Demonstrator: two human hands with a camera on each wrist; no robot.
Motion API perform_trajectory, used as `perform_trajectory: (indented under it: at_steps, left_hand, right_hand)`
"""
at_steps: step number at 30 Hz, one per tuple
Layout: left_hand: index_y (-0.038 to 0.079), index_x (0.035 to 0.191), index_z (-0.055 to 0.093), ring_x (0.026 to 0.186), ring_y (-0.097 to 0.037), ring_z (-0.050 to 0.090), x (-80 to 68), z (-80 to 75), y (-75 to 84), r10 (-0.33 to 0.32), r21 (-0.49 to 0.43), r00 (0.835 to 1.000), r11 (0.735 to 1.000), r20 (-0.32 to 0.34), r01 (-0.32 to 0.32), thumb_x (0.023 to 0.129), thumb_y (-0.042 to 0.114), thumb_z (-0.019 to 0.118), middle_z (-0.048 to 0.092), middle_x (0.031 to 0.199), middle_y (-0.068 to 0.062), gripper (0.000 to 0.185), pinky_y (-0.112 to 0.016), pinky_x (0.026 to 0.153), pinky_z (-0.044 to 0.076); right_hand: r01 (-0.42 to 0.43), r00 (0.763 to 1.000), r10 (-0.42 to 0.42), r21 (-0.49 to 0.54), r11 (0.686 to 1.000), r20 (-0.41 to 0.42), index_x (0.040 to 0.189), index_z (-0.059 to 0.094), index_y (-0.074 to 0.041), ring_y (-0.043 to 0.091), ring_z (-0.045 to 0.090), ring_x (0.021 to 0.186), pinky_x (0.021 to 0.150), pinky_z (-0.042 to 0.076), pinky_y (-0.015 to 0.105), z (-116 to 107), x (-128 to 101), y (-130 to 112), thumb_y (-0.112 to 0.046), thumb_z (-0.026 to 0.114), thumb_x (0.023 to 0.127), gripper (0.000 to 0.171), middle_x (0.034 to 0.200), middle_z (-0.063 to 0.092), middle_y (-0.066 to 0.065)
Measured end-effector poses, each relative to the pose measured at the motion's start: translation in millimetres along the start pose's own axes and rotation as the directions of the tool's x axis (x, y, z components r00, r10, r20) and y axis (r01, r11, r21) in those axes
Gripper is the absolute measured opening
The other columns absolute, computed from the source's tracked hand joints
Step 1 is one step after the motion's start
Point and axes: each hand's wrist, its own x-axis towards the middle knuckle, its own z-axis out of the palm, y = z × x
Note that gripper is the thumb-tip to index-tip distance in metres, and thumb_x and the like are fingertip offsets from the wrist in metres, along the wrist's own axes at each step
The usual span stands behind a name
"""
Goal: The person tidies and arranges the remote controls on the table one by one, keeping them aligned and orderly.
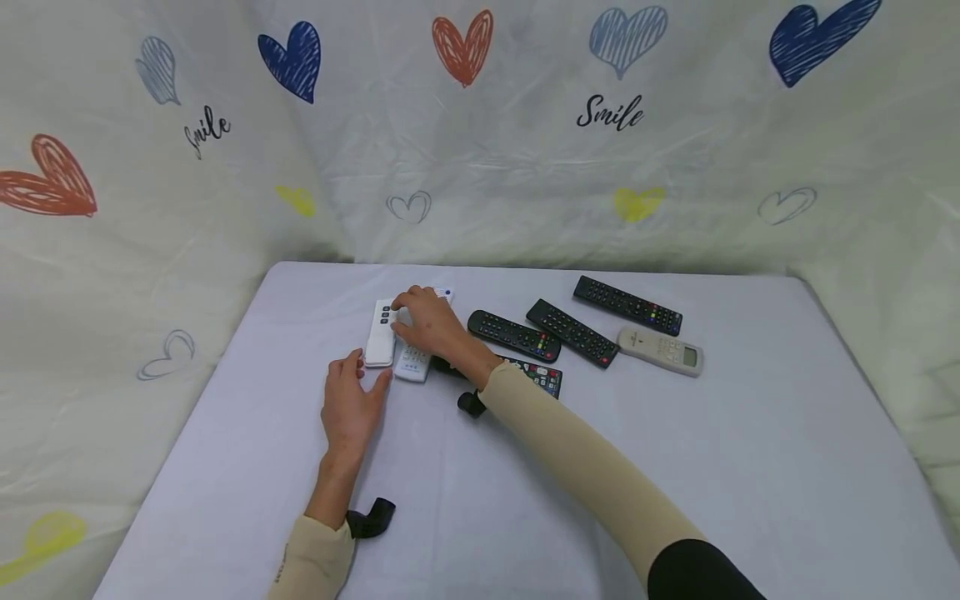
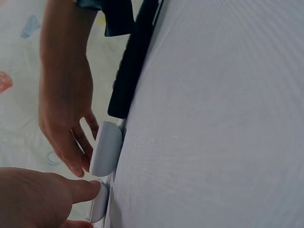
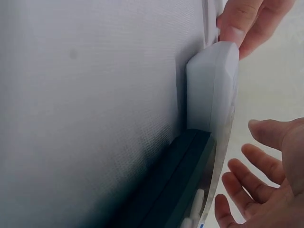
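Note:
A white remote control (image 1: 380, 337) with dark buttons lies at the left of a row on the table. At its near end my left hand (image 1: 351, 404) has its thumb and fingers spread around the corners; in the left wrist view the thumb (image 2: 85, 190) touches that end. My right hand (image 1: 433, 325) hovers over a pale grey remote (image 1: 412, 364), partly hiding it, with its fingertips by the white remote's right edge. In the right wrist view its fingers (image 3: 251, 183) are loosely bent and hold nothing. The pale grey remote (image 3: 209, 85) also shows there.
Several black remotes (image 1: 513, 335) lie to the right, one partly under the right forearm. A beige remote with a small screen (image 1: 660, 350) is farthest right. The white table (image 1: 675, 467) meets a heart-printed sheet (image 1: 495, 142) at the back.

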Motion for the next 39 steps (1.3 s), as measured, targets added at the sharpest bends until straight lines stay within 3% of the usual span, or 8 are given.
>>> perform_trajectory:
  at_steps: [17, 31, 39]
  left_hand:
    - [0.007, 0.15, 0.051, 0.112, -0.03, 0.056, 2.4, 2.5, -2.0, -0.017, -0.01, 1.0, 1.0, -0.013, 0.017, 0.099, 0.034, 0.071, 0.055, 0.129, -0.014, 0.061, -0.046, 0.082, 0.049]
    - [0.009, 0.148, 0.054, 0.111, -0.03, 0.056, 2.1, 2.0, 1.2, -0.004, -0.009, 1.0, 1.0, -0.02, 0.004, 0.1, 0.029, 0.071, 0.053, 0.127, -0.014, 0.055, -0.047, 0.081, 0.049]
    - [0.006, 0.145, 0.057, 0.098, -0.025, 0.054, 2.9, -0.2, -0.7, 0.001, -0.005, 1.0, 1.0, -0.013, -0.001, 0.097, 0.027, 0.075, 0.056, 0.112, -0.012, 0.056, -0.033, 0.072, 0.04]
  right_hand:
    - [0.041, 0.998, -0.031, -0.179, 0.983, 0.055, 0.147, 0.057, -0.019, 0.023, 0.048, 0.146, 0.125, 0.032, 0.054, 7.7, 16.3, -3.5, -0.044, 0.062, 0.103, 0.05, 0.155, 0.053, 0.002]
    - [0.05, 0.995, -0.04, -0.116, 0.992, 0.086, 0.143, 0.059, -0.02, 0.021, 0.05, 0.147, 0.129, 0.016, 0.065, 8.4, 20.2, 0.8, -0.044, 0.065, 0.102, 0.048, 0.153, 0.057, 0.002]
    - [0.042, 0.996, -0.034, -0.099, 0.994, 0.088, 0.142, 0.061, -0.021, 0.023, 0.05, 0.146, 0.129, 0.017, 0.065, 7.7, 19.0, -0.2, -0.046, 0.069, 0.099, 0.05, 0.152, 0.057, 0.003]
